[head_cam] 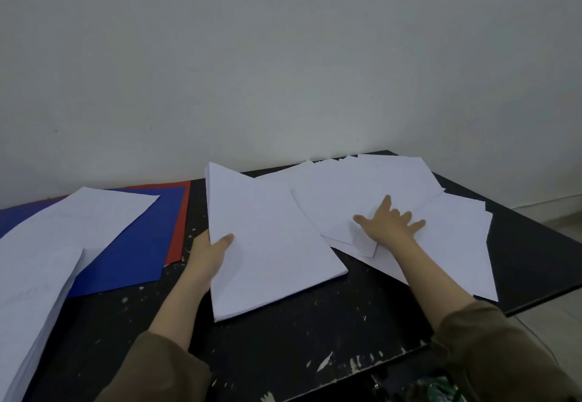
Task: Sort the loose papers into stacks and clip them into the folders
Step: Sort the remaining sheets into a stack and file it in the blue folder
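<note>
My left hand (210,252) grips the left edge of the squared stack (267,244) at frame centre, thumb on the top sheet, fingers hidden beneath. The stack's long axis runs from upper left to lower right, its near end resting on the dark surface (299,338).

My right hand (389,223) lies flat with fingers spread wide on the loose papers (378,187), holding nothing. These papers fan out to the right of centre, overlapping at mixed angles. They lie directly under and beyond this hand, so the right hand is the nearer one for the next pickup. The squared stack sits just left of it, its right edge overlapping the loose sheets.

The likely next move draws a sheet leftward onto the stack. Overlapped sheets may drag along with it.

At the left of the frame, a blue folder (141,244) lies on a red folder (181,222), with a further paper stack (47,260) partly covering the blue one. Nothing is clipped yet.
</note>
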